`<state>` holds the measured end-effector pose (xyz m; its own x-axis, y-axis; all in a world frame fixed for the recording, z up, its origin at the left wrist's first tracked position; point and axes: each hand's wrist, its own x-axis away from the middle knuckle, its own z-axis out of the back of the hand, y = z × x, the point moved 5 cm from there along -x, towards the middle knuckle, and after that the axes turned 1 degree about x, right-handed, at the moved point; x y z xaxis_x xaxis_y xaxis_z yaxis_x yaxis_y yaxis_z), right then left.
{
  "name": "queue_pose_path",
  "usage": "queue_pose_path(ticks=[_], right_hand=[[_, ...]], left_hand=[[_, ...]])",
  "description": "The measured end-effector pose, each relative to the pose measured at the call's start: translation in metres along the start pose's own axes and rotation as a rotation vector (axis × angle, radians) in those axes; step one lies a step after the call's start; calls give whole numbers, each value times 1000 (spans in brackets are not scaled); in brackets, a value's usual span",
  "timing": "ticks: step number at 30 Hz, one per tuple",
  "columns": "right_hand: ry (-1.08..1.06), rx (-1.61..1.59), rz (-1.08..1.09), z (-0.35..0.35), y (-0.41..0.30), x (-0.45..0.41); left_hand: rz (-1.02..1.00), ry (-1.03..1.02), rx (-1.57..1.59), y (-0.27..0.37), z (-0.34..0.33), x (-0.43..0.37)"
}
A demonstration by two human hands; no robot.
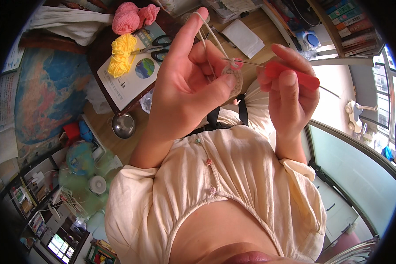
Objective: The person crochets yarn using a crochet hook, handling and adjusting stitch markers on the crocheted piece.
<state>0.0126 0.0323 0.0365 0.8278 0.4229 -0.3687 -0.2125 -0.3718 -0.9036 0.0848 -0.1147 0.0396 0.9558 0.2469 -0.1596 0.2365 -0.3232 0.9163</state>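
My left hand point(191, 79) pinches a small cream crochet piece point(236, 81) between thumb and fingers. Cream yarn point(214, 34) loops over its raised index fingertip and runs down to the work. A pink-red bit of stitch marker or yarn point(238, 63) shows at the piece's top edge. My right hand point(292, 89) grips the red handle of a crochet hook point(293, 75). Its thin metal shaft points left, and the tip is at the top stitches, with cream yarn around it. Part of the piece is hidden behind my left thumb.
To the left, a dark wooden stool or small table point(99, 62) bears a book point(125, 87), yellow yarn point(122, 54), pink yarn point(127, 18) and black-handled scissors point(160, 49). A metal bowl point(123, 125) is below its corner. White paper point(243, 38) lies beyond my hands; a bookshelf point(330, 26) stands far right.
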Motion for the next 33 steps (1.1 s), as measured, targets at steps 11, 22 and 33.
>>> queue_pose_path(ticks=[11,22,33], right_hand=[[-80,-145,-59,8,4,-9],[-85,-118,-66,10,4,-10],[-66,-107,-61,8,1,-9]], left_hand=[[2,-32,-93,11,-6,-1],[109,-34,-75,6,0,-2],[254,5,218,21,-6,-6]])
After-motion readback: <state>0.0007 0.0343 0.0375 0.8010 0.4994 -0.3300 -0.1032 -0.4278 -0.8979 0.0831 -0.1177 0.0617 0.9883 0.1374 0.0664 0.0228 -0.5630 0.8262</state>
